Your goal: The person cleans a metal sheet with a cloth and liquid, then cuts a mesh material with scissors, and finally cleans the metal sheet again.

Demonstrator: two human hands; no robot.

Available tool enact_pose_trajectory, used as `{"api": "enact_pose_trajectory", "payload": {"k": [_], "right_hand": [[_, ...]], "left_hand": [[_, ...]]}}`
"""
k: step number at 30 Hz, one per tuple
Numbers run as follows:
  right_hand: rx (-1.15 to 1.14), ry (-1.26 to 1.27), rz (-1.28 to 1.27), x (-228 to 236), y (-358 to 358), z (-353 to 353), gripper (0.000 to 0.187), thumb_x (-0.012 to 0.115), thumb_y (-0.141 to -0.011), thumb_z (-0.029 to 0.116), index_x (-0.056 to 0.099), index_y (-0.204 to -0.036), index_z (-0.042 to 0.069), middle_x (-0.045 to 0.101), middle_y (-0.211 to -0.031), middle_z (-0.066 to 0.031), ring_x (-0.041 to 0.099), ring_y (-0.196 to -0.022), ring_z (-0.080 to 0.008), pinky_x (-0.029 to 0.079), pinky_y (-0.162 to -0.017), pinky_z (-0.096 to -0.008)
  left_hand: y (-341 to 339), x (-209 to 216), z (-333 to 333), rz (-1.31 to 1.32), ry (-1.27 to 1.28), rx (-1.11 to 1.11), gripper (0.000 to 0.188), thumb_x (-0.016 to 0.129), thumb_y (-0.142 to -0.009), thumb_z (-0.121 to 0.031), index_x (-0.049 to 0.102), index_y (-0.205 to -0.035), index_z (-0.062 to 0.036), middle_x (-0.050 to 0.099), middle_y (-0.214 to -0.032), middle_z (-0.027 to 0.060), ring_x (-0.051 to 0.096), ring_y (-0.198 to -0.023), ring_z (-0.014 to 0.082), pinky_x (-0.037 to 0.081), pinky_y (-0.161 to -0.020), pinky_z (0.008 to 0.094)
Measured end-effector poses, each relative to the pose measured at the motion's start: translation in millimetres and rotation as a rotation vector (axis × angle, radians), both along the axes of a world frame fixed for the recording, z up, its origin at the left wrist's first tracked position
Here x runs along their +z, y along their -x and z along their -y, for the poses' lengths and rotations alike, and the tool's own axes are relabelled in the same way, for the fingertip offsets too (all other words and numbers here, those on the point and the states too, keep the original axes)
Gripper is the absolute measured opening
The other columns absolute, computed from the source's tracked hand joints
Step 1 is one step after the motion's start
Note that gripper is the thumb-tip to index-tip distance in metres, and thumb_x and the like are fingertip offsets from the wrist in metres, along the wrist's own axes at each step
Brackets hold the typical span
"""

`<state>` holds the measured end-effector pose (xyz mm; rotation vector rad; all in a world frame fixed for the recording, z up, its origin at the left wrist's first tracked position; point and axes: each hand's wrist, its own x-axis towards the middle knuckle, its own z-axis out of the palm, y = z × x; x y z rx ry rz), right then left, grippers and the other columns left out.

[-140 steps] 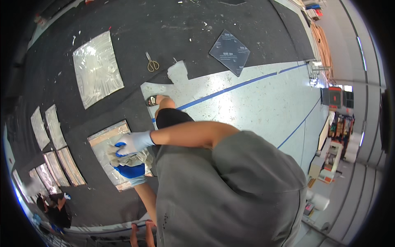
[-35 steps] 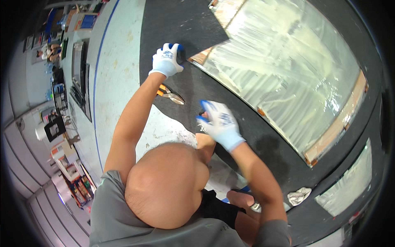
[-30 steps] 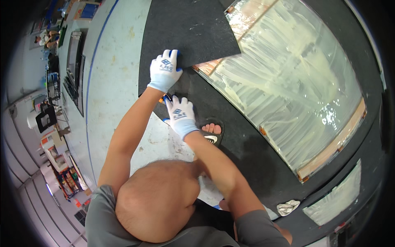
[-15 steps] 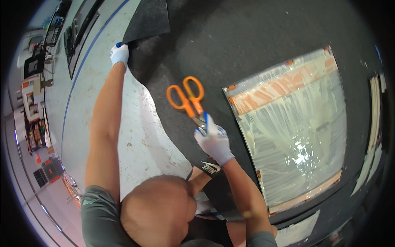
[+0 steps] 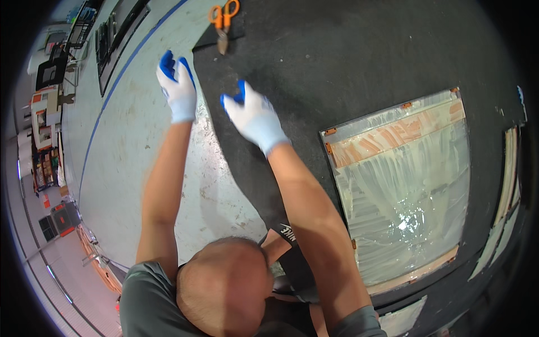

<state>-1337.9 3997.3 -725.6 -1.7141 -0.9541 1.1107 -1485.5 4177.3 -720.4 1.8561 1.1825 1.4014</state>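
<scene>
My left hand, in a white glove with blue fingertips, is held over the pale floor beside the wavy left edge of a black sheet. Its fingers are apart and hold nothing. Over the sheet, just right of that edge, my right hand is gloved the same way, with thumb and fingers spread and nothing between them. Orange-handled scissors lie beyond both hands on the sheet's far left part, blades pointing back toward me.
Right of my right forearm, a framed panel smeared with whitish coating lies on the black sheet. Long pale strips are at the far right. Blue tape runs along the pale floor; dark frames and shelving stand further left.
The scissors have left my right hand and now lie at the far left of the sheet. My left hand has released the sheet's edge, and the raised flap there is down.
</scene>
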Motion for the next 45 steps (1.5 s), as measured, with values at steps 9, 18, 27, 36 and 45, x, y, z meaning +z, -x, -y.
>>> {"api": "enact_pose_trajectory", "payload": {"k": [9,18,27,36,45], "right_hand": [[-0.293,0.209,-0.445,-5.4,40.4,296.5,0.052,0.068,-0.101,0.021,0.059,-0.148,0.001,0.075,-0.098,-0.0113,0.072,-0.086,-0.021,0.057,-0.083,-0.0371],[-0.712,0.077,-0.71,-45.7,65.0,394.2,0.04,0.058,-0.109,0.014,0.06,-0.146,-0.002,0.074,-0.116,-0.0061,0.068,-0.095,-0.0114,0.057,-0.085,-0.0267],[-1.329,-0.259,-1.496,-67.7,102.3,508.7,0.047,0.054,-0.11,0.025,0.054,-0.154,0.007,0.066,-0.146,-0.0133,0.07,-0.119,-0.0268,0.058,-0.101,-0.045],[-1.933,-0.567,-1.448,-68.6,96.5,524.1,0.042,0.048,-0.109,0.024,0.064,-0.137,-0.002,0.065,-0.145,-0.0196,0.062,-0.135,-0.0366,0.05,-0.117,-0.0514],[-1.664,-0.977,-1.013,77.9,51.6,518.0,0.032,0.058,-0.113,0.036,0.066,-0.126,0.007,0.073,-0.111,-0.0094,0.072,-0.103,-0.0274,0.059,-0.096,-0.0459]], "left_hand": [[-96.0,-21.4,175.7,-0.814,-0.121,-0.597,0.047,0.075,-0.091,-0.022,0.065,-0.132,-0.0013,0.065,-0.134,0.0225,0.06,-0.127,0.0452,0.047,-0.11,0.0507],[-147.3,-39.5,256.6,-0.694,0.035,-0.725,0.025,0.066,-0.103,-0.014,0.07,-0.122,0.0026,0.074,-0.11,0.0136,0.074,-0.1,0.0264,0.057,-0.088,0.0366],[-79.3,-73.2,384.9,-0.627,1.71,-0.594,0.038,0.063,-0.108,-0.031,0.064,-0.138,-0.008,0.075,-0.129,0.0136,0.074,-0.102,0.0248,0.059,-0.081,0.038],[-77.0,-89.4,425.4,-0.036,1.936,-0.745,0.031,0.064,-0.096,-0.007,0.066,-0.126,-0.0122,0.073,-0.118,0.0068,0.07,-0.111,0.026,0.056,-0.1,0.044],[-125.9,41.8,411.3,0.394,1.601,-1.229,0.029,0.063,-0.088,-0.001,0.065,-0.115,-0.01,0.066,-0.097,0.0051,0.065,-0.096,0.0244,0.052,-0.091,0.0416]]}}
